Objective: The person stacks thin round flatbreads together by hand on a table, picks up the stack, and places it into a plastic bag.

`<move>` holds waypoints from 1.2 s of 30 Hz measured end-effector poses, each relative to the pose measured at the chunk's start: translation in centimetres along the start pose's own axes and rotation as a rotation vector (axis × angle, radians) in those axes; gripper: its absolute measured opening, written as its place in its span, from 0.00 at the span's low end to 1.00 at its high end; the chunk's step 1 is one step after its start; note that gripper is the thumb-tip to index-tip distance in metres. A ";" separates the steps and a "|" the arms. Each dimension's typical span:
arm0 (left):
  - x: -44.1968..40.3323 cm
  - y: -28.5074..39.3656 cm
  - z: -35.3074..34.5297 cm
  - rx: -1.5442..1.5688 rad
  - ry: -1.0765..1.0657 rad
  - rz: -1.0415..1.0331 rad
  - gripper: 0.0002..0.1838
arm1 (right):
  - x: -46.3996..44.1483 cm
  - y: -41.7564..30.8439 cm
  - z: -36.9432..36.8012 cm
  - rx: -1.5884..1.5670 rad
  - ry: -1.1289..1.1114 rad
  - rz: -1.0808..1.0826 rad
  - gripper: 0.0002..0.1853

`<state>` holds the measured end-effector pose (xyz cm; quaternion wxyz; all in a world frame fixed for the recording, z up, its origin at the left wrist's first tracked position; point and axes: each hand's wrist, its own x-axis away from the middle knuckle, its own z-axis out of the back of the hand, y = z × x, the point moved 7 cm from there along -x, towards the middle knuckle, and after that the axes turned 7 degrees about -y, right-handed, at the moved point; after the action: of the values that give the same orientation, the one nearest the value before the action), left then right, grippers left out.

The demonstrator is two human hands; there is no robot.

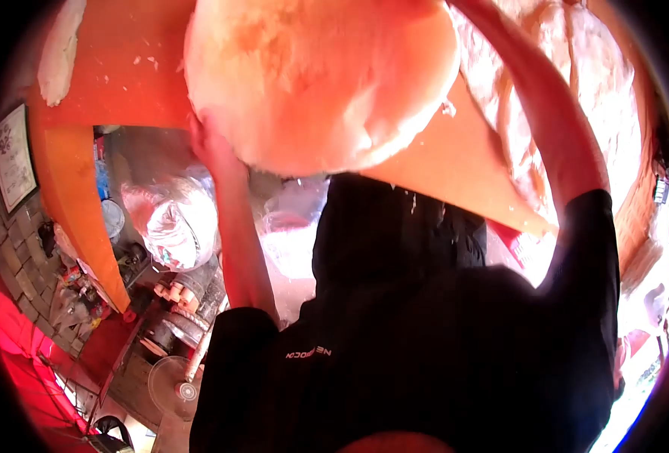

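A large, thick, round pale slab [319, 83], like a flatbread or dough with faint browned patches, fills the top middle above the orange table [130, 75]. My left hand [212, 143] is at its left rim, with the fingers against the edge and partly hidden. My right arm reaches up along the slab's right side. Only the base of my right hand [470, 6] shows at the top edge, by the slab's upper right rim; its fingers are out of view. Bright light washes out much of the slab's surface.
On the right lies a wide pale ridged mass [598, 90], and a white strip [61, 60] is at the table's upper left. Below the table stand a stuffed plastic bag [179, 226] and a fan-like round object [174, 386]. A framed sheet [15, 157] leans at far left.
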<state>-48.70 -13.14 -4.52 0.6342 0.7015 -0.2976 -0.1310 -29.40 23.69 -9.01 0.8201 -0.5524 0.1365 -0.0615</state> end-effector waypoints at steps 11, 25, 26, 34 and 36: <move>-4.2 1.4 5.8 -0.086 0.116 0.058 0.25 | 15.6 -15.4 -2.2 0.118 0.695 -0.545 0.34; -19.7 3.4 -10.0 -0.313 -0.849 0.222 0.29 | 15.3 -17.4 -16.5 -0.232 1.164 -0.567 0.41; -19.7 3.6 -10.1 -0.371 -0.877 0.209 0.29 | 14.7 -17.1 -16.6 -0.375 1.280 -0.532 0.40; -19.4 3.4 -9.6 -0.329 -0.926 0.202 0.29 | 13.8 -16.6 -15.9 0.070 1.306 -0.751 0.38; -20.3 3.8 -10.8 -0.322 -1.003 0.179 0.30 | 14.4 -16.7 -16.1 -0.037 1.349 -0.712 0.38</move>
<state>-59.59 7.41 -2.99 0.5224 0.4184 -0.5991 -0.4395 -19.52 -0.59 -1.56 0.4803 -0.4193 0.4225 -0.6442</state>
